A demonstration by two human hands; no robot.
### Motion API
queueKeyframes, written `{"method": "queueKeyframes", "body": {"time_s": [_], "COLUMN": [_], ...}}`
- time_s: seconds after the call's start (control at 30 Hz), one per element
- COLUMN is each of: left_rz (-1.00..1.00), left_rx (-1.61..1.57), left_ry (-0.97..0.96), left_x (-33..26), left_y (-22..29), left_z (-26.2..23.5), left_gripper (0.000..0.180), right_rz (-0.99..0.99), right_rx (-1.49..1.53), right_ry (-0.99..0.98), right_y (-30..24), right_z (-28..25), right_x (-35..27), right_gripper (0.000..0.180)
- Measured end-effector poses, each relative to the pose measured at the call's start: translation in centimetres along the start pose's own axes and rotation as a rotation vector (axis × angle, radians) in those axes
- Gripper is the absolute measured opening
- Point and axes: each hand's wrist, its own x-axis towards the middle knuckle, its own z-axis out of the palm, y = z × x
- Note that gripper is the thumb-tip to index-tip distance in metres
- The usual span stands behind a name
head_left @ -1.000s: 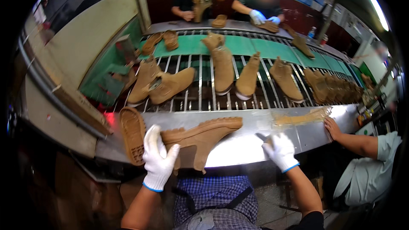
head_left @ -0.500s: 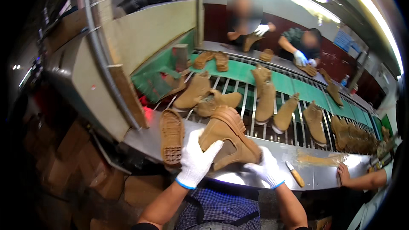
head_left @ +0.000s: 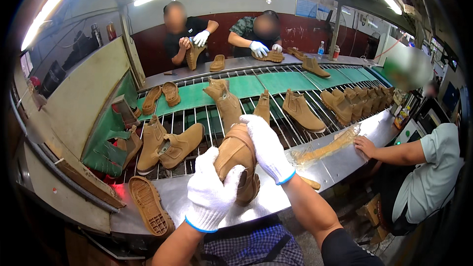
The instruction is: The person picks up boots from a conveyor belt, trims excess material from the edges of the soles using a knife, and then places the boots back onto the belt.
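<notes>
A tan ankle boot (head_left: 235,153) with a thick lugged sole is held between both my hands above the metal ledge. My left hand (head_left: 211,194), in a white knit glove, grips its near left side with the thumb across it. My right hand (head_left: 266,144), gloved alike, wraps round the upper right of the boot, its fingers partly out of sight. A loose tan sole (head_left: 149,204) lies tread cavities up on the ledge, left of my left hand. Partly behind my right forearm, the wooden handle (head_left: 311,183) of a knife shows.
Beyond the ledge (head_left: 185,196), a roller conveyor with green strips (head_left: 286,82) carries several tan boots (head_left: 181,144) and soles (head_left: 170,93). Two gloved co-workers handle footwear across it. At right, a seated person's hand (head_left: 365,145) rests by a glue-smeared patch (head_left: 325,150). A wooden-edged panel bounds the left.
The view has swung to the right. The boot has turned in my hands, its lugged sole going from the top to the lower right. My right hand has moved up onto its upper side.
</notes>
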Motion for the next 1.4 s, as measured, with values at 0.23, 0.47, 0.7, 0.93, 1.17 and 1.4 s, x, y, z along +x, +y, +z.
{"method": "queueKeyframes", "body": {"time_s": [0.23, 0.47, 0.7, 0.93, 1.17, 1.4], "left_rz": [0.095, -0.008, -0.113, 0.160, 0.446, 0.562], "left_rx": [0.086, -0.340, -0.650, -0.452, -0.314, -0.287], "left_ry": [-0.033, -0.340, -0.537, -0.515, -0.599, -0.643], "left_x": [0.0, 2.3, 2.7, -0.1, -3.2, -5.3], "left_y": [-0.2, -2.9, -4.4, -2.4, 1.8, 5.9], "left_z": [0.2, -2.5, -2.8, -3.9, -3.8, -1.8], "left_gripper": [0.061, 0.061, 0.073, 0.074, 0.081, 0.048], "right_rz": [-0.006, -0.106, -0.029, -0.240, 0.024, 0.317], "right_rx": [-0.481, -0.221, -0.029, 0.065, 0.476, 0.493], "right_ry": [-0.103, -0.259, -0.454, -0.321, -0.151, 0.101], "right_y": [-5.2, -3.3, -4.5, -4.5, -6.0, -7.6], "right_z": [-1.2, -6.6, -7.5, -7.0, -8.6, -9.8], "right_x": [-1.2, -3.3, -4.9, -9.4, -17.8, -22.8], "right_gripper": [0.045, 0.066, 0.105, 0.085, 0.045, 0.028]}}
